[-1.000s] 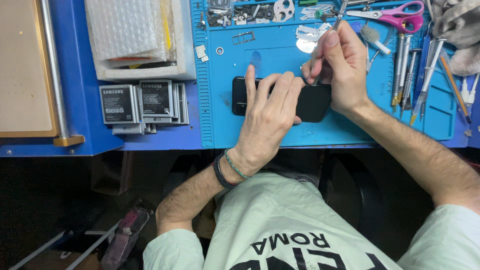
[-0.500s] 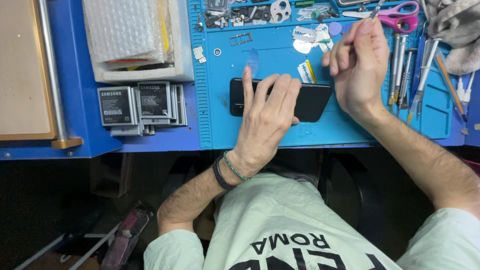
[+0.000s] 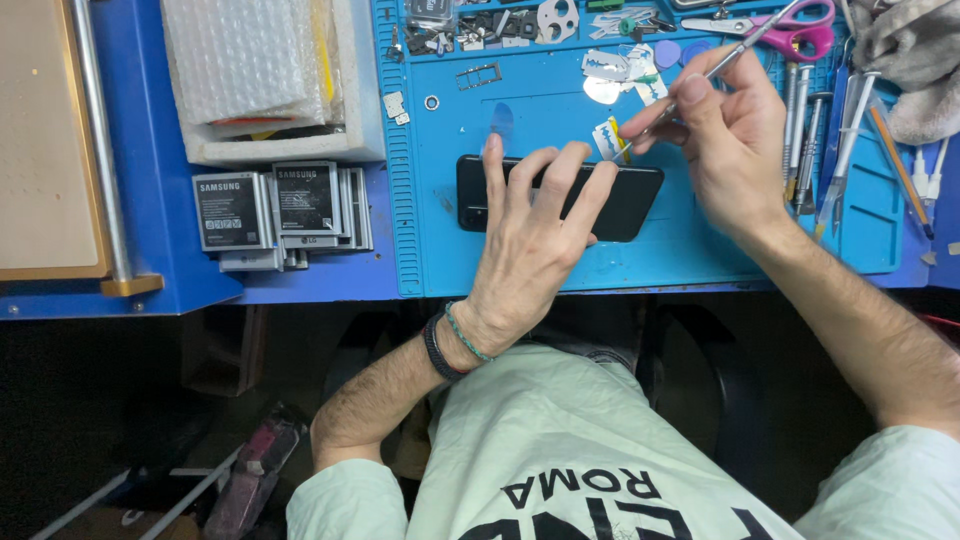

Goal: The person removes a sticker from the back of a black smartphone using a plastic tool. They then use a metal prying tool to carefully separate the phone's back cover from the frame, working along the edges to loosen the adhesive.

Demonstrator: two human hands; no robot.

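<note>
I'm looking down at a phone repair workbench. A blue silicone work mat (image 3: 520, 270) covers the bench, with small parts and razor blades (image 3: 605, 66) scattered along its top edge. Screwdrivers (image 3: 810, 150) and pink-handled scissors (image 3: 790, 25) lie at the right. At the left, 2 stacks of phone batteries (image 3: 280, 210) sit beside a foam box of bubble wrap (image 3: 255, 75).
</note>
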